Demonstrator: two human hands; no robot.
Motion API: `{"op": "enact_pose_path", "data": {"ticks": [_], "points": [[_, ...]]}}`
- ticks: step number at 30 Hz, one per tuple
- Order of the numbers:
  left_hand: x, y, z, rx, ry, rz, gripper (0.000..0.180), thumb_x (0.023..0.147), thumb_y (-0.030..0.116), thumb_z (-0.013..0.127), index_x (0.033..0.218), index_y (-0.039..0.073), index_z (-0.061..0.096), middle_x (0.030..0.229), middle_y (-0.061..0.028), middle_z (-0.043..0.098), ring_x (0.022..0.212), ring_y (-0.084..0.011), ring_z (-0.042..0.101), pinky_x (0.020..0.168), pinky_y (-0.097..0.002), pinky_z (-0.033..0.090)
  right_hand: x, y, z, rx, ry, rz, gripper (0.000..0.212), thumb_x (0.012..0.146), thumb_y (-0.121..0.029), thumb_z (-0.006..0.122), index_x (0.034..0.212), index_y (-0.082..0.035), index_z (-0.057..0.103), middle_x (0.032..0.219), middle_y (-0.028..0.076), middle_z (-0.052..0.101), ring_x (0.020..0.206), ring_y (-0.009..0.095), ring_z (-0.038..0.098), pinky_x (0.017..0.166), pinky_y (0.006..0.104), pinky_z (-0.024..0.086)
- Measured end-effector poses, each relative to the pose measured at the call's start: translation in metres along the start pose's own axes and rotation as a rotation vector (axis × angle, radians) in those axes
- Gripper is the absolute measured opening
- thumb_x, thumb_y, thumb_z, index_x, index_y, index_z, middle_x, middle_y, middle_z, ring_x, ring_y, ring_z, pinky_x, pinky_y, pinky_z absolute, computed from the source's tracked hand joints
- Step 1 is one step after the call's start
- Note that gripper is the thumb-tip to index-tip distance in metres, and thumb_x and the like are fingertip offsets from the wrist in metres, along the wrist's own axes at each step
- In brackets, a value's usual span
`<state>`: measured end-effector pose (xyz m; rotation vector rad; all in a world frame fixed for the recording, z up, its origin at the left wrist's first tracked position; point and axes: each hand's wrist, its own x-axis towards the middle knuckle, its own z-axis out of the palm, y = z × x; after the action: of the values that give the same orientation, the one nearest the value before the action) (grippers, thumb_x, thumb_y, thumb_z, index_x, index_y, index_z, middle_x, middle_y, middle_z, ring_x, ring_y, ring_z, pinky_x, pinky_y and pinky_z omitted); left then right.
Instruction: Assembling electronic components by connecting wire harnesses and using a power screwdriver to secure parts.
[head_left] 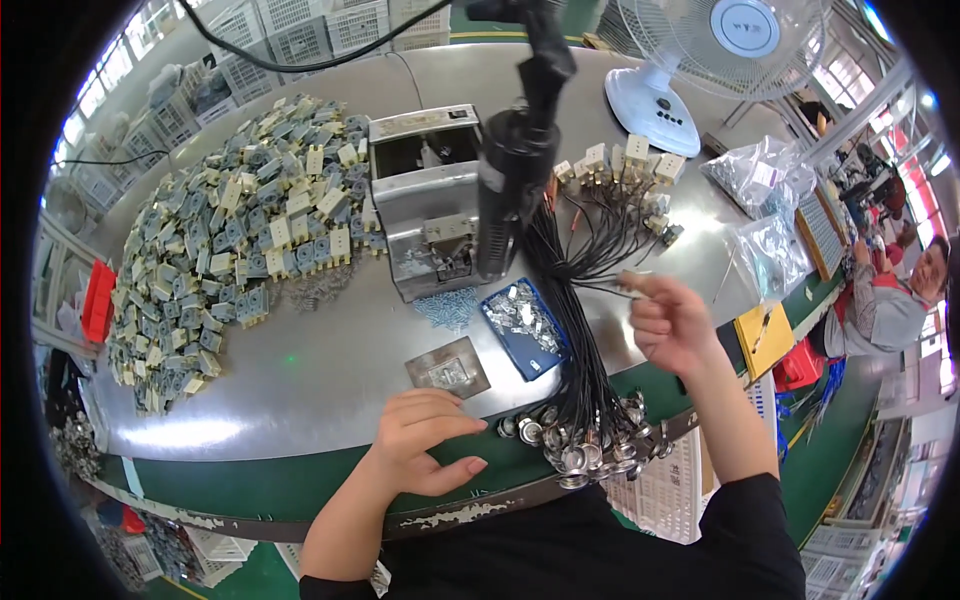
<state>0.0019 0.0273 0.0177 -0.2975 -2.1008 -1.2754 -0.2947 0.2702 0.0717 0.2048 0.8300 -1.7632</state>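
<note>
My right hand [668,322] is pinched at the fingertips on one black cable [608,290] beside a thick bundle of black cables [590,350]. Round silvery metal caps [580,452] end that bundle at the table's near edge; cream block-shaped connectors [637,152] lie at its far end. Fingers apart and holding nothing, my left hand [425,440] hovers near a flat metal plate [449,369] with a small recessed middle. Right of the plate is a blue tray [525,352] with small silvery metal pieces. Small blue screws [446,309] are heaped behind it.
A metal box-shaped machine [425,200] and a black upright tool [515,190] stand ahead. Grey-and-cream blocks [240,230] are piled left. A white fan [655,110], plastic bags [765,175] and a yellow pad [765,340] are right. Another person [880,310] sits farther right.
</note>
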Motion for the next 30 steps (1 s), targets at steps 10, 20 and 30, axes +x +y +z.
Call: {"op": "enact_pose_path", "data": {"ticks": [10, 20, 30], "points": [[-0.018, 0.010, -0.002, -0.358, 0.327, -0.304, 0.066, 0.089, 0.018, 0.083, 0.146, 0.002, 0.054, 0.097, -0.0095, 0.075, 0.086, -0.0156, 0.072, 0.078, -0.0294, 0.056, -0.001, 0.064, 0.124, -2.081, -0.722, -1.190, 0.018, 0.084, -0.017, 0.078, 0.081, -0.008, 0.063, 0.074, 0.002, 0.055, 0.070, 0.023, 0.064, 0.062, 0.0366, 0.049], [-0.003, 0.013, -0.049, -0.341, 0.112, -0.540, 0.015, 0.090, 0.001, 0.077, 0.100, 0.001, 0.066, 0.088, -0.0059, 0.071, 0.075, -0.0110, 0.068, 0.064, -0.0281, 0.054, 0.031, 0.105, 0.149, -2.003, -0.963, -0.634, 0.015, 0.097, -0.019, 0.072, 0.100, -0.004, 0.068, 0.086, 0.011, 0.066, 0.079, 0.034, 0.071, 0.065, 0.0453, 0.056], [0.007, 0.020, -0.060, 0.010, 0.050, -0.264, 0.015, 0.080, 0.000, 0.085, 0.089, 0.003, 0.073, 0.082, -0.0078, 0.073, 0.068, -0.0201, 0.071, 0.062, -0.0294, 0.054, 0.034, 0.117, 0.138, -1.917, -0.926, -0.804, 0.017, 0.091, -0.009, 0.076, 0.105, 0.000, 0.072, 0.074, 0.011, 0.066, 0.064, 0.032, 0.068, 0.057, 0.0410, 0.053]]}}
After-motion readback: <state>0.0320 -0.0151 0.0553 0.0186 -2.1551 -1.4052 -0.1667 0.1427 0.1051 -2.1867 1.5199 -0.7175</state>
